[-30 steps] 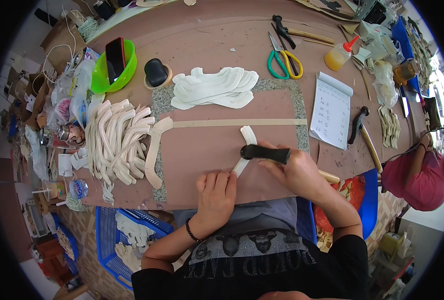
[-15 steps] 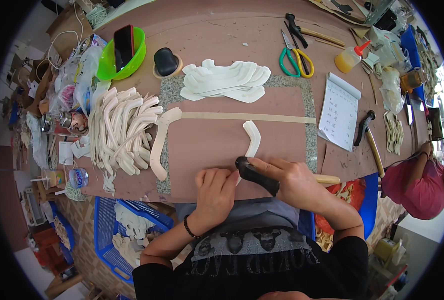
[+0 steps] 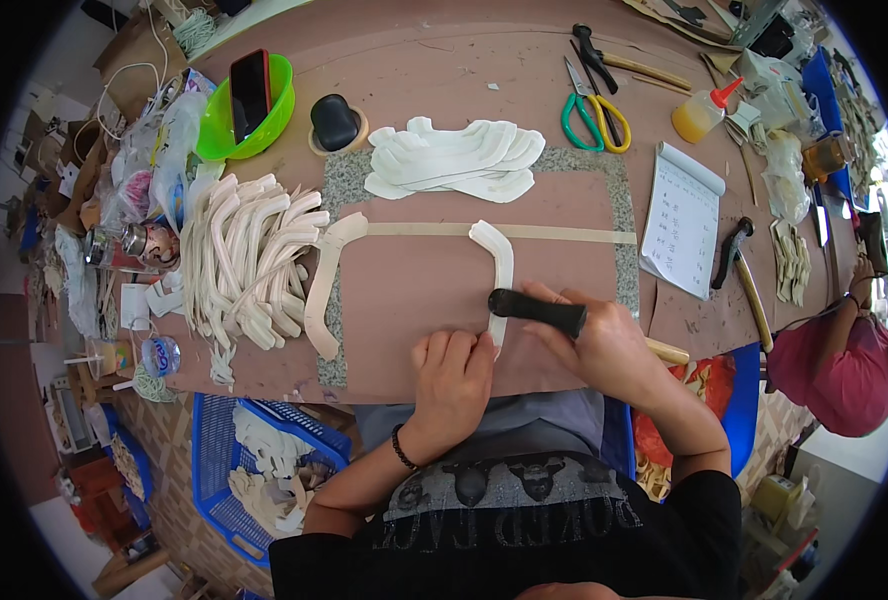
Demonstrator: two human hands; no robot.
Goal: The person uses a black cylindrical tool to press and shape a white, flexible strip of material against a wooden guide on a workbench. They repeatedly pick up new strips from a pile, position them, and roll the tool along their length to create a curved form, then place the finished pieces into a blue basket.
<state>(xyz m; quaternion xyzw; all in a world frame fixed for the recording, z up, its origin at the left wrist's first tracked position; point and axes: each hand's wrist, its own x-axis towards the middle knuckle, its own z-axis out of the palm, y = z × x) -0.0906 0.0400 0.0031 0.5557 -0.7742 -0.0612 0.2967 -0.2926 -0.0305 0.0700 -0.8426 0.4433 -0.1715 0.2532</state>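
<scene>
A white, bent, padded-looking strip lies on the brown board in front of me. My left hand is closed with its fingertips on the strip's near end. In my right hand is a hammer, its black head over the strip's lower part and its pale wooden handle sticking out beyond the hand. Whether the head touches the strip, I cannot tell. A flat beige bent piece lies further left, and a thin beige band runs across the board behind.
A heap of similar strips lies on the left, a stack of white curved pieces at the back. Right of the board are scissors, a notepad and another hammer. A blue basket stands below; someone sits far right.
The strip has shifted away from me and turned more upright. My left hand has moved right with its near end, and the hammer head has moved right and away, swinging more level.
</scene>
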